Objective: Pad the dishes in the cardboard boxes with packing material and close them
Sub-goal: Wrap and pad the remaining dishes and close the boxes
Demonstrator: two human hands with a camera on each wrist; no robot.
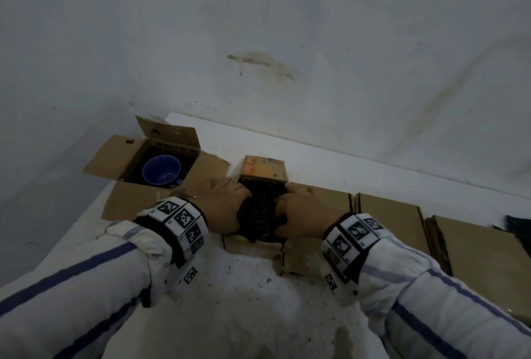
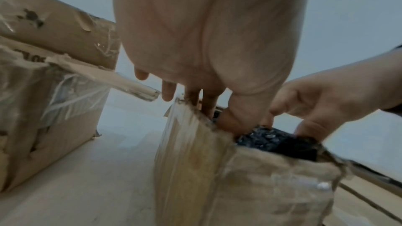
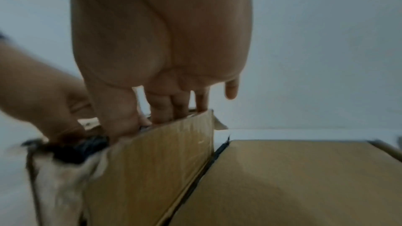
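Observation:
A small cardboard box (image 1: 250,247) stands in the middle of the white table, its far flap (image 1: 263,172) printed orange. A wad of black bubble wrap (image 1: 260,212) fills its open top. My left hand (image 1: 224,206) grips the wad's left side, and in the left wrist view the fingers (image 2: 206,106) go down inside the box wall (image 2: 195,169) while the thumb digs into the wrap (image 2: 272,140). My right hand (image 1: 304,212) grips the right side the same way (image 3: 152,114). Whatever dish lies under the wrap is hidden.
At the back left an open cardboard box (image 1: 115,157) holds a blue mug (image 1: 162,170). Closed brown boxes (image 1: 388,215) line up to the right, one (image 3: 293,178) touching the small box. A stained wall runs right behind the table. Something dark (image 1: 517,229) lies at the far right.

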